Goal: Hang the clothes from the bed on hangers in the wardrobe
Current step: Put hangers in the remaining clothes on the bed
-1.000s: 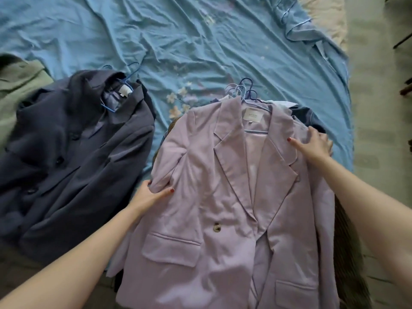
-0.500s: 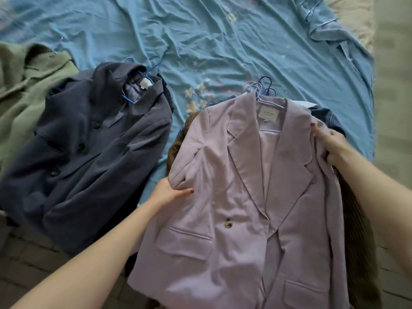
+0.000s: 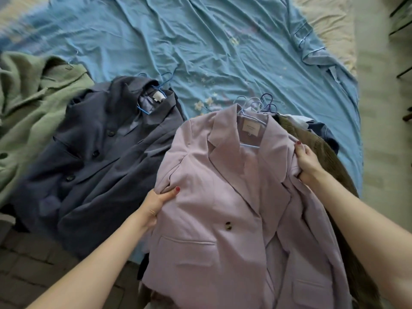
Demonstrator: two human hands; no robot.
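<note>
Blazer (image 3: 234, 197) gripped at both shoulders, left hand (image 3: 156, 201) and right hand (image 3: 308, 163) pinching cloth; I lift evenly so its hanger (image 3: 252, 114) stays seated.

Bed sheet (image 3: 223, 45) covers most of the view, w/ three jackets along its near edge. Centre-right jacket (image 3: 223, 208) lies on top of a pile; a ribbed garment (image 3: 323, 152) pokes out from under it at 3 o'clock, more clothes behind that at 2. Hanger hooks (image 3: 258, 103) cluster at its 12 o'clock (count unclear). Second jacket (image 3: 93, 166) sits just beside it at 9 o'clock, its hanger (image 3: 153, 90) in the collar at 12. Third jacket (image 3: 29, 112) is further out at 9–10, partly under the second. Floor (image 3: 29, 259) at 7.
</note>
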